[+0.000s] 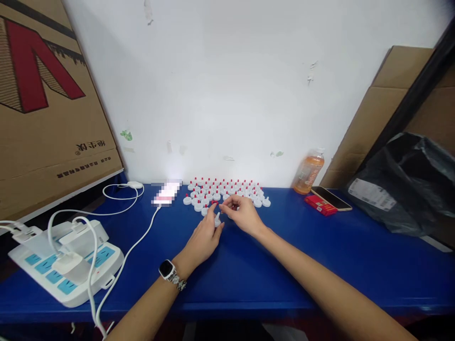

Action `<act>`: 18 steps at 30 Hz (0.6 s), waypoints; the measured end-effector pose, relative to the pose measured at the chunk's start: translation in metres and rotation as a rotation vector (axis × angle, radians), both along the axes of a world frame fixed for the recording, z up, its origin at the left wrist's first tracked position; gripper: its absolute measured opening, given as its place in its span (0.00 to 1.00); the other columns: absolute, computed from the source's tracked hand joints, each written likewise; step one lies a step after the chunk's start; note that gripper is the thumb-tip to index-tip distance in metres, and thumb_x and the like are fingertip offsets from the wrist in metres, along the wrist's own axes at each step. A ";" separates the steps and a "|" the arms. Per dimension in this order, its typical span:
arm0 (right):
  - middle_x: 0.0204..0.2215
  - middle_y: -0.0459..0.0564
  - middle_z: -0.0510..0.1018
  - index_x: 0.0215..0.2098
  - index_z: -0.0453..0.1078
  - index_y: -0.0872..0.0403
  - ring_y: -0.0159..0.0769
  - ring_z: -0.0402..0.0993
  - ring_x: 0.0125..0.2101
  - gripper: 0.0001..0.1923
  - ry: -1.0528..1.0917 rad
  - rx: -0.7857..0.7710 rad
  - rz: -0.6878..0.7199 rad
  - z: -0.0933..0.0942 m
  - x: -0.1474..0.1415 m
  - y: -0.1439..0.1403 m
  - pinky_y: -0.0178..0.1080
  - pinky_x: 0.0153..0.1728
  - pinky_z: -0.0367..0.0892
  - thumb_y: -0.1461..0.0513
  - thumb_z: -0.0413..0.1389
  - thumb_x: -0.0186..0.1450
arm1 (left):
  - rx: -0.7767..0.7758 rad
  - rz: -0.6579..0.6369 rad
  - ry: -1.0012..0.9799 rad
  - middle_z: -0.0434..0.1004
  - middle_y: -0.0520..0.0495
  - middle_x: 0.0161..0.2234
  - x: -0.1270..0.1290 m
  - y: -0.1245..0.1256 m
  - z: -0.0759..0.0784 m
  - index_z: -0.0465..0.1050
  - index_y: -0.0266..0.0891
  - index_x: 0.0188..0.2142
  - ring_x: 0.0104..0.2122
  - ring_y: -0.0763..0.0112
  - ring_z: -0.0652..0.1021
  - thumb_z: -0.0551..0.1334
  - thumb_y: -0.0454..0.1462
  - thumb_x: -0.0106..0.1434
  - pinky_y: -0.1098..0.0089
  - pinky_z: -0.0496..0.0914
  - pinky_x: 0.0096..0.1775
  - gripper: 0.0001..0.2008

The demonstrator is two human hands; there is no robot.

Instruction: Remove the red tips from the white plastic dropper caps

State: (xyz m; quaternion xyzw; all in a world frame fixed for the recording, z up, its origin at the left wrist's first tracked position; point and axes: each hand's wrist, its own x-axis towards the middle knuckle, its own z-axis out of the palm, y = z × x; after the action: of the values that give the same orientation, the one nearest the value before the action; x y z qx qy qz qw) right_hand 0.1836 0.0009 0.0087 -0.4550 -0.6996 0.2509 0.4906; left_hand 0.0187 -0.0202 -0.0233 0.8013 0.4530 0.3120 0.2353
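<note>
Several small white caps with red tips [227, 191] stand in rows on the blue table [320, 265], close to the white wall. My left hand [203, 239], with a watch on its wrist, pinches one white cap [217, 219] just in front of the rows. My right hand [241, 214] is beside it, its fingertips closed on a small red piece at the front edge of the rows. The two hands almost touch.
A white power strip [66, 263] with plugs and cables lies at the left. A phone [166, 193] charges near the wall. An orange drink bottle [308, 173], a red pack [320, 205] with a phone on it and a black bag [408, 184] are at the right. Cardboard boxes [42, 94] flank both sides.
</note>
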 end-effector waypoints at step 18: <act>0.23 0.43 0.73 0.26 0.66 0.53 0.31 0.68 0.25 0.05 0.051 0.006 0.048 -0.007 -0.011 -0.019 0.33 0.29 0.64 0.62 0.56 0.60 | 0.016 -0.086 -0.073 0.60 0.28 0.64 -0.004 0.005 -0.019 0.39 0.37 0.69 0.61 0.53 0.67 0.50 0.42 0.71 0.47 0.63 0.59 0.32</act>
State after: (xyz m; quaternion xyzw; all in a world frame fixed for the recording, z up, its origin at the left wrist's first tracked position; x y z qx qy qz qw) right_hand 0.1723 -0.0181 0.0022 -0.4303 -0.6982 0.2720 0.5034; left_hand 0.0150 -0.0149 -0.0420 0.8099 0.4069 0.3343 0.2584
